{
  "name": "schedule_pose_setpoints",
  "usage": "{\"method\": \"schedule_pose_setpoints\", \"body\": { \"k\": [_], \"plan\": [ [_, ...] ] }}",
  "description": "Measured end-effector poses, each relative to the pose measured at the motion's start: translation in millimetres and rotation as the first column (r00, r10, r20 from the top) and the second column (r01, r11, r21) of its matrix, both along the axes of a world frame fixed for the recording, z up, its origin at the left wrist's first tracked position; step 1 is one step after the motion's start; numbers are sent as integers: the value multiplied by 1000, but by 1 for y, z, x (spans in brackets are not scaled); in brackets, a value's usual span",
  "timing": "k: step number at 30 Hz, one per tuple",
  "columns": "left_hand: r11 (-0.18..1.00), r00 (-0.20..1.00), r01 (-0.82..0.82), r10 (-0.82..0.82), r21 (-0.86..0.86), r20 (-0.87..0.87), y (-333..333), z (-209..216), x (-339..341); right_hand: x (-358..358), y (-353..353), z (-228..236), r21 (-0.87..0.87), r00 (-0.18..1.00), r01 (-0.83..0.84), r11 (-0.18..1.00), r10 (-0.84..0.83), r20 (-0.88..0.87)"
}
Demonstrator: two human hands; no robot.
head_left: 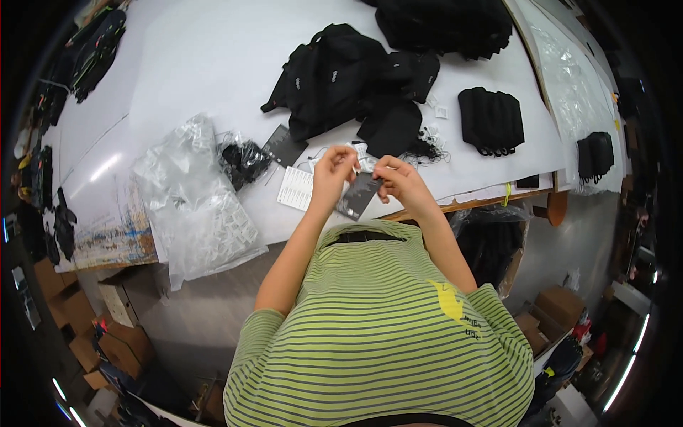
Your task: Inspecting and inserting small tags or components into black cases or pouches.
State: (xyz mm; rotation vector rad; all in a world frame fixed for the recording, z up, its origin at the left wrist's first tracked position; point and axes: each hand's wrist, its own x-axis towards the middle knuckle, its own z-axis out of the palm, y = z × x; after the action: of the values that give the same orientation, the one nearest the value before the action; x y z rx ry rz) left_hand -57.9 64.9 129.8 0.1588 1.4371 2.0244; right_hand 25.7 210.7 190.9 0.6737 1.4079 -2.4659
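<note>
My left hand (336, 173) and my right hand (404, 182) are close together over the table's near edge, fingers pinched. Whatever lies between the fingertips is too small to make out. Just below and between them is a dark printed hang tag (358, 197); whether a hand bears it or it rests on the table is unclear. Beside my left hand lies a white printed card (294, 189), with another dark tag (284, 146) farther back. Past my right hand is a tangle of thin black tag strings (425, 147). Beyond both hands, black fabric items (331, 82) lie heaped.
Crumpled clear plastic bags (196, 206) cover the table's left near edge, next to a clear bag of black strings (243, 161). A stack of folded black items (491, 121) sits at right, a larger black pile (441, 25) at the back. Cardboard boxes (124, 349) stand on the floor.
</note>
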Motion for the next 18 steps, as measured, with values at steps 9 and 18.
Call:
{"method": "schedule_pose_setpoints", "body": {
  "k": [9, 18],
  "plan": [
    [899, 909, -242, 342, -366, 240, 131, -97, -47, 59, 69, -12, 245, 975, 186, 952, -209, 73],
    [722, 712, -578, 219, -380, -667, 106, -65, -18, 62, 103, -59, 477, 980, 146, 866, -191, 47]
  ]
}}
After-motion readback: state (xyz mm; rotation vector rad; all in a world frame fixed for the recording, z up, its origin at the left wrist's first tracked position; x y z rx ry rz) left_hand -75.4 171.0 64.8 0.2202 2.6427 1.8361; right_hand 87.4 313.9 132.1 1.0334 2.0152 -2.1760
